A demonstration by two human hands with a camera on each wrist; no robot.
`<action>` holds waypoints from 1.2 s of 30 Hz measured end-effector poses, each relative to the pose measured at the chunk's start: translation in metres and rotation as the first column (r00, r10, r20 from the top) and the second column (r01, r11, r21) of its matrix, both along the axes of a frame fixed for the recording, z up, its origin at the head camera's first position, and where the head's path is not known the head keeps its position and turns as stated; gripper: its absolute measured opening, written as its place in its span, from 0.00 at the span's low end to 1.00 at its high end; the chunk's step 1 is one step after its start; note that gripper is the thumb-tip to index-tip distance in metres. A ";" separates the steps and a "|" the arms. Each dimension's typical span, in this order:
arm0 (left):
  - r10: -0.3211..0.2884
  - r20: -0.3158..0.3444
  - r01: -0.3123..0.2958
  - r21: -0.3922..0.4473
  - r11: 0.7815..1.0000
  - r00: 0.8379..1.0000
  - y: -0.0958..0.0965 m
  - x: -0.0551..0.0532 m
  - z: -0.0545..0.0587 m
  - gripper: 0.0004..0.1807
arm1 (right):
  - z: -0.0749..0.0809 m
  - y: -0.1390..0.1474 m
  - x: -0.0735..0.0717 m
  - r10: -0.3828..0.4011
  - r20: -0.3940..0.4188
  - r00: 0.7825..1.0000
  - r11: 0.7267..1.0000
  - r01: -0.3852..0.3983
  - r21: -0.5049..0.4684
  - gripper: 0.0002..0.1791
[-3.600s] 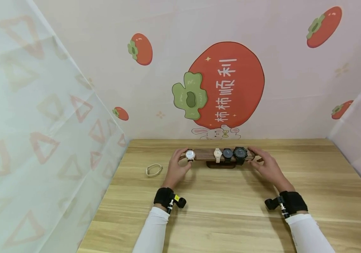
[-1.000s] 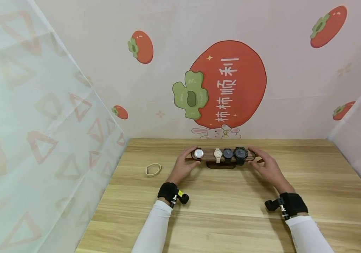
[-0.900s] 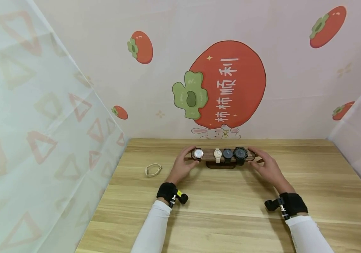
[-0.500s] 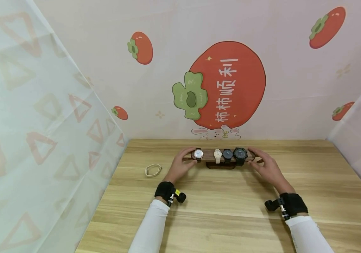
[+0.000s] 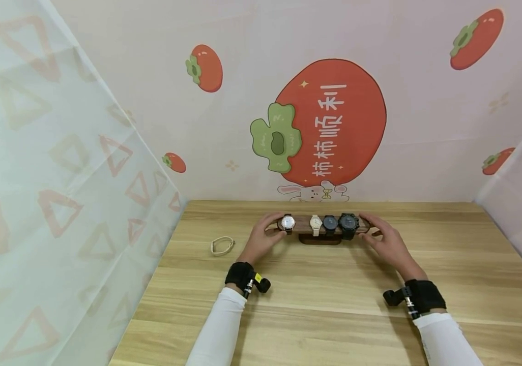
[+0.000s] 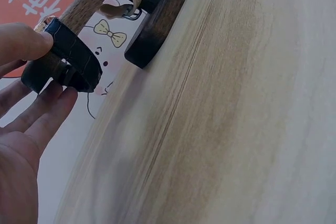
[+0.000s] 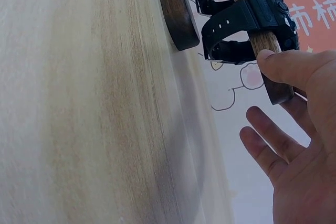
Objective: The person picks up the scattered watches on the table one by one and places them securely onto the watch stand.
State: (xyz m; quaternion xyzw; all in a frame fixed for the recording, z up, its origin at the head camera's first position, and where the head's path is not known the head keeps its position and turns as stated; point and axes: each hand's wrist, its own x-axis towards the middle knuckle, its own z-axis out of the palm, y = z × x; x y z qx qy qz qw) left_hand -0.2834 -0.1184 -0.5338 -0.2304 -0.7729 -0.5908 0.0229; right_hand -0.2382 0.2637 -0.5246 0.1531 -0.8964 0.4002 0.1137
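A wooden watch stand stands near the back of the table, its bar carrying several watches. At its left end is a white-faced wristwatch with a dark strap. My left hand holds this watch; in the left wrist view the thumb lies on the dark strap and fingertips touch its underside. My right hand grips the bar's right end, thumb on the wood, two fingers extended free below. Next to it sit a large black watch, a smaller black watch and a cream watch.
Another cream watch lies on the table, left of my left hand. Behind the wooden tabletop rises a wall printed with persimmons. The stand's dark base rests under the bar's middle.
Compared with 3.6 s ago, the white-faced watch and my left hand have moved right, further onto the bar. Over the last second the left wrist shifts slightly; my right hand keeps its place.
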 end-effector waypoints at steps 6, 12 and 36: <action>0.002 -0.006 -0.002 -0.036 0.999 1.000 0.006 -0.002 -0.003 0.32 | 0.000 0.001 0.001 0.004 -0.022 1.000 1.000 -0.004 -0.005 0.33; 0.015 -0.017 -0.016 -0.099 0.995 1.000 0.013 -0.003 -0.004 0.31 | 0.000 -0.001 0.001 0.005 -0.021 1.000 1.000 -0.005 -0.003 0.34; 0.051 -0.098 -0.068 -0.181 0.981 0.994 0.026 -0.004 -0.004 0.32 | 0.000 0.000 -0.001 0.000 -0.010 1.000 1.000 0.000 -0.003 0.33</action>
